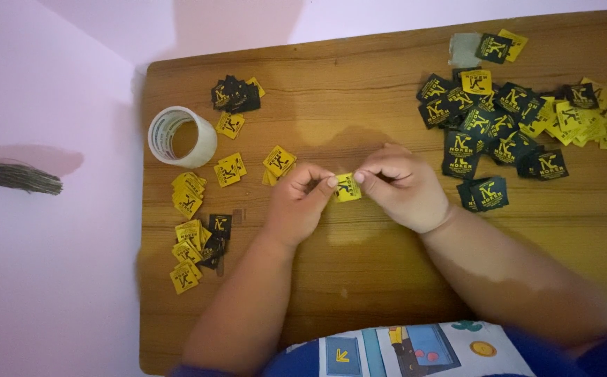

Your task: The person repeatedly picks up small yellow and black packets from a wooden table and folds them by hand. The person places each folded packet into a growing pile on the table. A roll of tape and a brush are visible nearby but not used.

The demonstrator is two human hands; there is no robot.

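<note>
Both hands, left hand (300, 199) and right hand (401, 185), pinch one small square yellow label (348, 187) in fingertip grip.

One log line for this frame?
left hand + right hand: pinch small yellow square label | above wooden table | clear tape roll left

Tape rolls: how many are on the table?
1. The tape roll lies flat near the wooden table's left edge, beside small yellow labels. None shows elsewhere; the label piles could hide things.
</note>
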